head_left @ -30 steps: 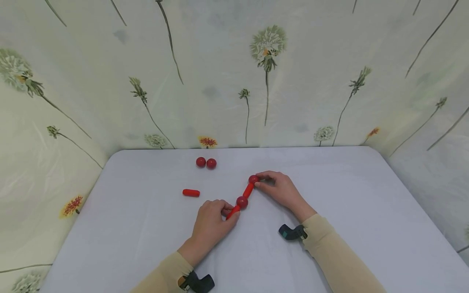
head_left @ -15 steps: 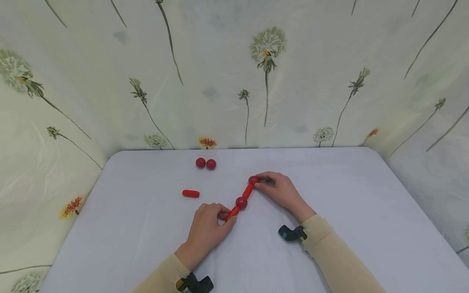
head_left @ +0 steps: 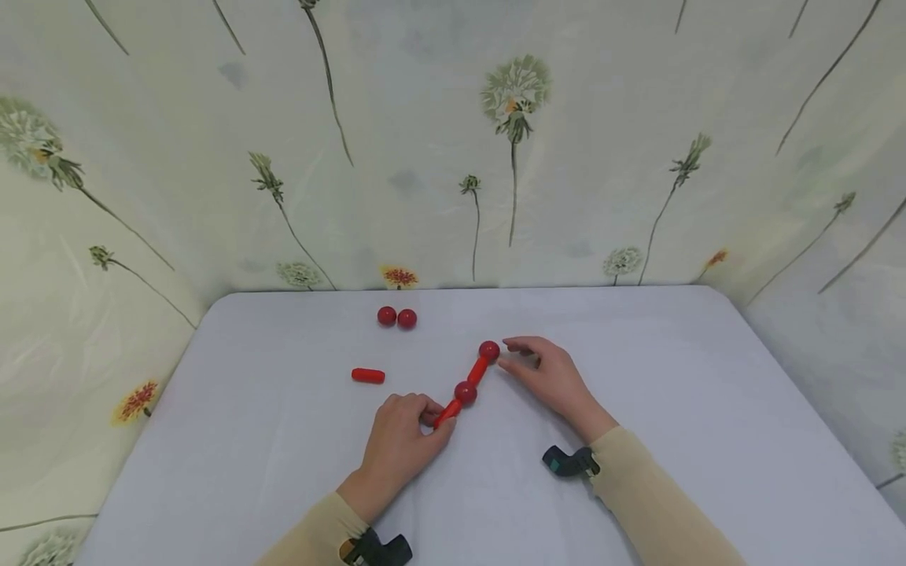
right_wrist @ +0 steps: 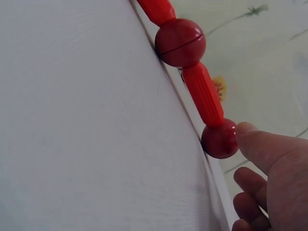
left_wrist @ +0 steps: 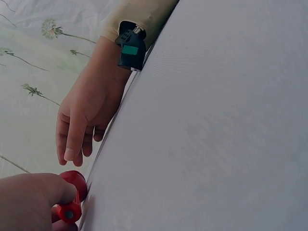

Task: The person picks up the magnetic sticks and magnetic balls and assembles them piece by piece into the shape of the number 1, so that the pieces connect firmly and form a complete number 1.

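Observation:
A chain of red pieces lies on the table: a red rod [head_left: 448, 412], a dark red ball [head_left: 465, 393], a second red rod [right_wrist: 204, 94] and an end ball [head_left: 489, 350]. My left hand [head_left: 403, 440] pinches the near rod between thumb and fingers; in the left wrist view that rod's end [left_wrist: 70, 214] shows a small grey-green disc. My right hand [head_left: 548, 377] is just right of the end ball, its thumb and fingers spread apart with nothing between them. In the head view a gap shows between these fingertips and the ball.
Two dark red balls [head_left: 397, 317] sit side by side near the table's back edge. A loose red rod [head_left: 368, 376] lies left of the chain. The white table [head_left: 283, 487] meets a flower-printed cloth [head_left: 396, 157] behind and at the sides.
My right hand has let go of the end ball and drawn slightly right. My left hand shifted a little down and left on the near rod, then stayed there.

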`<state>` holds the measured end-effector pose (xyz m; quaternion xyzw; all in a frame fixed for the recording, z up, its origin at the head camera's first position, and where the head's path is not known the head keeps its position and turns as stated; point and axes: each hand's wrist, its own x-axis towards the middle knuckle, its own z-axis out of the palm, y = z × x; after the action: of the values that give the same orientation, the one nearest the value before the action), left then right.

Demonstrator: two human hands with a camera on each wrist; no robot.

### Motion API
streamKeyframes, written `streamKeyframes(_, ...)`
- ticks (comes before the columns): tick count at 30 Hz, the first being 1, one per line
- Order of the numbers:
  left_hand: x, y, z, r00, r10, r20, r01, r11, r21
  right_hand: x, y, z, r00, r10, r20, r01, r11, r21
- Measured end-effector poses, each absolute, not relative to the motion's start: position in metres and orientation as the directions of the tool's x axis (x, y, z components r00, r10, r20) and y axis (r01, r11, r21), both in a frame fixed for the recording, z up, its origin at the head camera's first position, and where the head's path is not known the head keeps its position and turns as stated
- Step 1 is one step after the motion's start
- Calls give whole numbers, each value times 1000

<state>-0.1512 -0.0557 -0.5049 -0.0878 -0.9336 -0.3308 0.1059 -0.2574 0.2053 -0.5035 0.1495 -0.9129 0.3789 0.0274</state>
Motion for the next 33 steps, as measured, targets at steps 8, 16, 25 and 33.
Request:
streamKeyframes(8, -152, -55, -507, -961, 92, 262, 237, 763, 602, -239, 200, -500, -947, -270, 172, -310, 636, -707)
streamKeyframes(16, -153, -56, -509, -957, 92, 276, 244, 769, 591, -222, 184, -499, -927, -337, 164, -345, 595, -726)
streamKeyframes(25, -154, -57, -511, -953, 96, 288, 255, 768, 588, -215, 174, -501, -886, -418, 198, -425, 565, -707)
streamKeyframes(33, -154, -57, -511, -949, 100, 299, 264, 769, 582, -209, 168, -504, -859, -447, 249, -489, 575, -656)
